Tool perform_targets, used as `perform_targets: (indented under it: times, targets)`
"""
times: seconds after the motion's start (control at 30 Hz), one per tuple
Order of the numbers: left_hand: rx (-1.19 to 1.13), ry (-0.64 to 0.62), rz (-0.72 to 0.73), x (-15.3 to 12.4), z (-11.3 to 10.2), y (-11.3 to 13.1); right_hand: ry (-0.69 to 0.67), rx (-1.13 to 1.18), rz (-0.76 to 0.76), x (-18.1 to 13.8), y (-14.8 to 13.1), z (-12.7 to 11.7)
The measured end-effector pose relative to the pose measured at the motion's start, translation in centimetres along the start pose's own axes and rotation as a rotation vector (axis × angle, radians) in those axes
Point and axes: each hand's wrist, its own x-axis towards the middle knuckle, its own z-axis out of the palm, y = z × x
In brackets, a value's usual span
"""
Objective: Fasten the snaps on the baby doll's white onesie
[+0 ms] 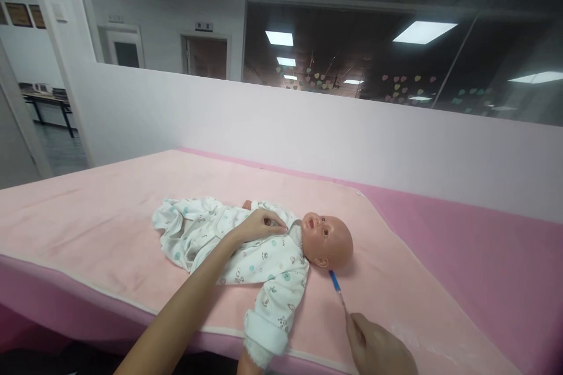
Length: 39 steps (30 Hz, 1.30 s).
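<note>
Baby doll (264, 255): beneath left hand (259, 225), its fingers bunched at the collar (296, 228); pinch unclear;
Blue-tipped stick (336, 286): pinched in right hand (380, 343), beyond the fingers; tip near head (332, 240)

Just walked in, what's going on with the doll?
A bald, tan plastic baby doll in a white printed cloth garment lies on a pale pink pad. The person's left-hand grip is by its collar; pinching is unclear. The right-hand grip holds a thin blue-ended stick near the doll's head.
</note>
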Motion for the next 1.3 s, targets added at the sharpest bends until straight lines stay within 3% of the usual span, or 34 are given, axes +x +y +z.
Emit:
perform_targets:
  times: [0.07, 0.17, 0.27, 0.37, 0.5, 0.63, 0.83, 1.07, 1.3]
  targets:
    - [-0.018, 0.013, -0.019, 0.0, 0.0, -0.1, -0.078, 0.017, 0.11, 1.5, -0.9, -0.2]
    - [-0.061, 0.01, -0.048, 0.1, -0.1, -0.1, -0.001, 0.075, 0.144, 3.9, -2.5, -1.1]
    - [-0.113, 0.015, -0.063, 0.1, -0.2, -0.2, 0.131, 0.204, 0.01, 7.4, -5.1, -1.9]
    - [-0.14, 0.037, -0.077, -0.1, -0.3, -0.1, 0.163, 0.254, -0.089, 11.5, -8.4, -1.4]
    - [-0.155, 0.08, -0.107, -0.3, -0.4, 0.1, 0.099, 0.178, -0.124, 14.5, -11.2, 0.8]
    - [-0.173, 0.076, -0.119, -0.4, -0.5, 0.4, 0.195, 0.281, -0.117, 14.0, -11.4, 2.6]
    - [-0.176, 0.067, -0.085, -0.4, -0.7, 0.5, 0.349, 0.388, -0.171, 13.1, -10.9, 3.0]
    - [-0.081, 0.088, -0.102, -0.4, -0.5, 0.2, 0.348, 0.408, -0.162, 12.9, -11.3, 3.0]
    - [-0.14, 0.052, -0.101, -0.2, -0.5, -0.3, 0.337, 0.547, -0.147, 13.0, -11.3, 3.3]
